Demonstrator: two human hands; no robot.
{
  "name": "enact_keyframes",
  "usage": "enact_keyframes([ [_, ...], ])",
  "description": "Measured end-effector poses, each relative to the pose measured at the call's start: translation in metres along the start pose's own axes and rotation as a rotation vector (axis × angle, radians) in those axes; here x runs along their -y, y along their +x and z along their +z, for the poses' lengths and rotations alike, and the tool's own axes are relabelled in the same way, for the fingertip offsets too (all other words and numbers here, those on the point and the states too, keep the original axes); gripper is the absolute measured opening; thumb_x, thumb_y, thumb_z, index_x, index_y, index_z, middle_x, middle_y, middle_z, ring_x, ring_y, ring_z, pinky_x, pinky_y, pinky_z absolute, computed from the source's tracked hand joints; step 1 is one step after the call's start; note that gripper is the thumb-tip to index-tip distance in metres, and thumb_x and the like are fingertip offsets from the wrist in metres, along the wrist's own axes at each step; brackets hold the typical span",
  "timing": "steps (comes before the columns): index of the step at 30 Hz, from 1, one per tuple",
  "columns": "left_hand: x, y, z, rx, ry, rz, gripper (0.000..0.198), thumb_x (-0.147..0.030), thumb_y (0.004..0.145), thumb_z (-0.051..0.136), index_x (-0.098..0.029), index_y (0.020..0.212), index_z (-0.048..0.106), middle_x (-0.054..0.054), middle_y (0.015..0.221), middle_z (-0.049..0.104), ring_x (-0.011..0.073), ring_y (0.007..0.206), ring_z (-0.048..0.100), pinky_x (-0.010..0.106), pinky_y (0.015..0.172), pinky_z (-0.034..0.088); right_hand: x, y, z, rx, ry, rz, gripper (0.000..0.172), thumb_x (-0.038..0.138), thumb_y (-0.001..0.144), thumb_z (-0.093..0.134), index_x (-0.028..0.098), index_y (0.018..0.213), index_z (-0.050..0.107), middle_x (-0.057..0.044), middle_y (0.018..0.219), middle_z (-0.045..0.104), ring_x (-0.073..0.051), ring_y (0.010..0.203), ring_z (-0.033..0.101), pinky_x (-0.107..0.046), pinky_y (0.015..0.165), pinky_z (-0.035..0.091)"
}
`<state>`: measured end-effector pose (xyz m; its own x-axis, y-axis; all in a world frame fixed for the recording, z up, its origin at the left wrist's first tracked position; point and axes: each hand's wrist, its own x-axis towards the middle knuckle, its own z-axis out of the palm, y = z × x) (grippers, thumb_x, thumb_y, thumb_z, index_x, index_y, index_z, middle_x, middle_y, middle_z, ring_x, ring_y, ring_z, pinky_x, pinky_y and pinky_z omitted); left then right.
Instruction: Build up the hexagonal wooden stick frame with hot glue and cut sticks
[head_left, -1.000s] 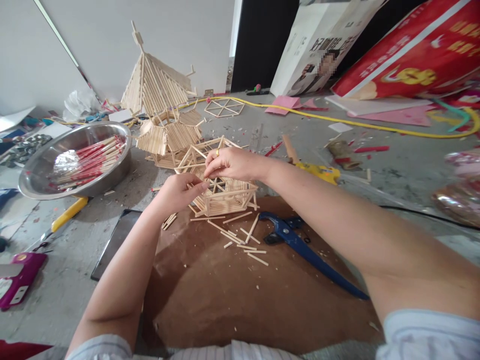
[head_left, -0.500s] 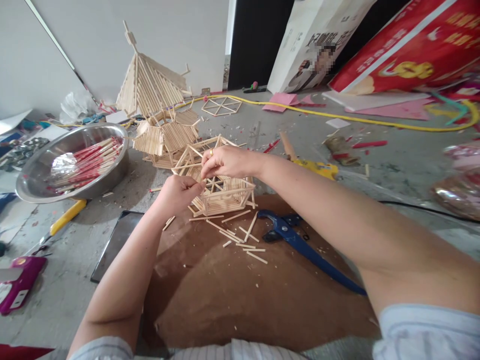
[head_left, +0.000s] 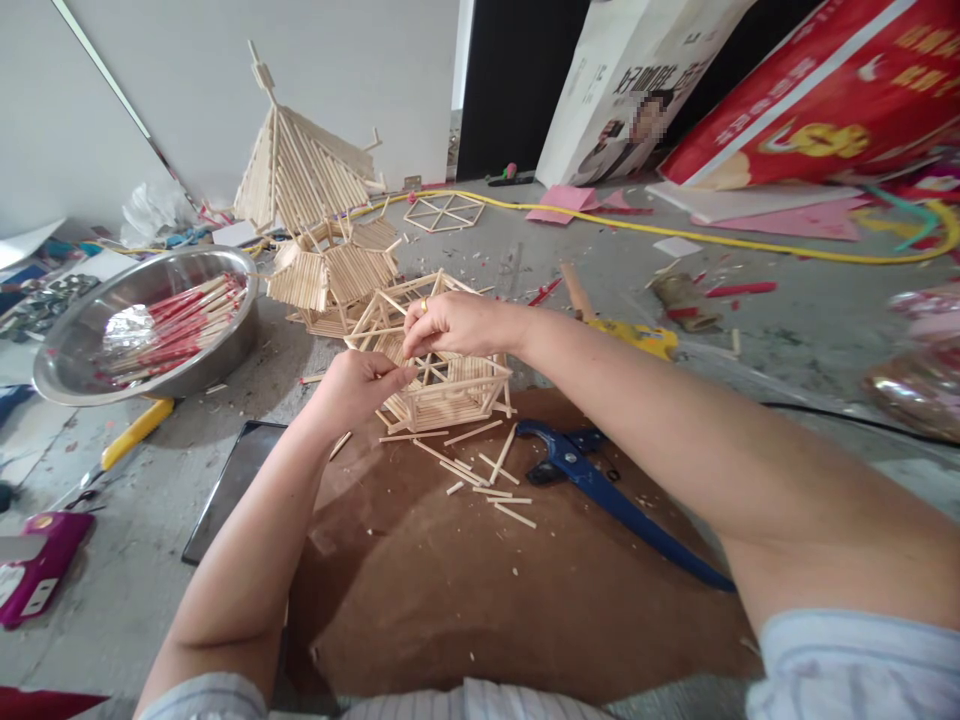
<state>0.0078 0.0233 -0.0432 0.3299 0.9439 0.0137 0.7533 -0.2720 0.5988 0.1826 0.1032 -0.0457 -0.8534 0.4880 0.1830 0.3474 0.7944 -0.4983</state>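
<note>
A six-sided frame of thin wooden sticks stands at the middle, partly covered by my hands. My left hand is closed at its left side, thumb and fingers pinched together. Over the frame's top, my right hand, with a ring on one finger, also pinches, its fingertips close to the left thumb. Whatever lies between the fingertips is too small or hidden to make out. Several loose short sticks lie in front of the frame on a brown sheet. Blue-handled cutters rest beside them, under my right forearm.
Behind stand a stick-built pavilion part and its pointed roof. At left are a metal bowl of red-tipped sticks, a yellow-handled knife and a dark flat device. A yellow glue gun lies right of the frame.
Almost nothing differs. My left thumb has shifted slightly to the right, and my right hand stays in place over the frame.
</note>
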Motion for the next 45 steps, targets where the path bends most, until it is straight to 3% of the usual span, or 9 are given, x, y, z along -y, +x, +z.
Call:
enact_keyframes([
  [15,0.000,-0.001,0.000,-0.017,0.002,0.011,0.040,-0.044,0.076,0.049,-0.013,0.052,0.051,-0.004,0.044,0.037,0.0057,0.046,0.031,0.019,0.046,0.024,0.006,-0.002,-0.003,-0.006,0.049,0.032,0.017,0.024,0.076,0.057,0.017,0.084,0.070,-0.005,0.091,0.060,-0.011,0.073,0.054,-0.028,0.073,0.040],
  [18,0.001,-0.002,-0.004,-0.050,-0.006,0.014,0.041,-0.046,0.078,0.045,-0.013,0.059,0.056,-0.003,0.046,0.044,0.0066,0.046,0.036,0.019,0.046,0.027,0.007,-0.008,-0.007,-0.155,0.064,0.066,0.020,0.025,0.078,0.054,0.016,0.087,0.069,-0.006,0.092,0.062,-0.013,0.080,0.055,-0.030,0.077,0.040],
  [21,0.004,-0.003,-0.011,-0.163,-0.006,-0.030,0.042,-0.048,0.080,0.041,-0.013,0.067,0.060,-0.002,0.046,0.046,0.0079,0.046,0.039,0.020,0.046,0.028,0.004,-0.017,-0.010,-0.356,-0.024,0.228,0.022,0.027,0.079,0.052,0.015,0.088,0.068,-0.007,0.088,0.064,-0.015,0.080,0.056,-0.030,0.076,0.040],
  [23,0.006,-0.004,-0.016,-0.234,0.015,-0.060,0.041,-0.048,0.079,0.041,-0.014,0.071,0.061,-0.002,0.045,0.046,0.0087,0.046,0.040,0.020,0.047,0.029,0.001,-0.023,-0.009,-0.387,-0.119,0.331,0.023,0.027,0.078,0.052,0.015,0.090,0.068,-0.007,0.090,0.064,-0.016,0.080,0.056,-0.030,0.075,0.040],
  [26,0.007,-0.005,-0.021,-0.268,0.073,-0.066,0.033,-0.043,0.077,0.045,-0.015,0.073,0.063,-0.002,0.047,0.050,0.0095,0.049,0.042,0.021,0.048,0.030,0.000,-0.027,-0.006,-0.331,-0.241,0.377,0.029,0.018,0.080,0.045,0.017,0.100,0.065,-0.006,0.105,0.062,-0.017,0.090,0.056,-0.029,0.077,0.040],
  [30,0.005,-0.010,-0.024,-0.161,0.131,-0.026,0.026,-0.036,0.076,0.047,-0.015,0.071,0.062,0.000,0.055,0.057,0.0093,0.050,0.044,0.020,0.048,0.031,0.007,-0.026,-0.005,-0.189,-0.483,0.395,0.043,0.008,0.075,0.042,0.023,0.111,0.060,-0.004,0.121,0.055,-0.022,0.098,0.053,-0.033,0.077,0.040],
  [34,0.000,-0.016,-0.023,-0.065,0.117,-0.004,0.032,-0.041,0.079,0.043,-0.015,0.076,0.062,0.003,0.064,0.062,0.0088,0.049,0.047,0.019,0.047,0.032,0.010,-0.020,-0.008,-0.039,-0.646,0.409,0.035,0.016,0.077,0.045,0.021,0.106,0.064,-0.010,0.107,0.063,-0.027,0.101,0.051,-0.039,0.082,0.036],
  [38,-0.006,-0.019,-0.024,-0.010,0.150,-0.017,0.038,-0.048,0.079,0.042,-0.016,0.080,0.062,0.003,0.065,0.063,0.0089,0.048,0.048,0.020,0.046,0.032,0.010,-0.017,-0.010,0.038,-0.622,0.452,0.034,0.029,0.085,0.035,0.018,0.097,0.065,-0.011,0.094,0.067,-0.023,0.088,0.058,-0.037,0.081,0.035],
  [45,0.004,-0.034,-0.025,-0.119,0.061,-0.033,0.039,-0.050,0.078,0.044,-0.016,0.088,0.061,0.003,0.071,0.063,0.0083,0.049,0.050,0.021,0.049,0.036,0.024,-0.023,-0.010,0.029,-0.579,0.583,0.039,0.039,0.086,0.033,0.019,0.096,0.066,-0.011,0.095,0.067,-0.022,0.082,0.061,-0.028,0.060,0.037],
])
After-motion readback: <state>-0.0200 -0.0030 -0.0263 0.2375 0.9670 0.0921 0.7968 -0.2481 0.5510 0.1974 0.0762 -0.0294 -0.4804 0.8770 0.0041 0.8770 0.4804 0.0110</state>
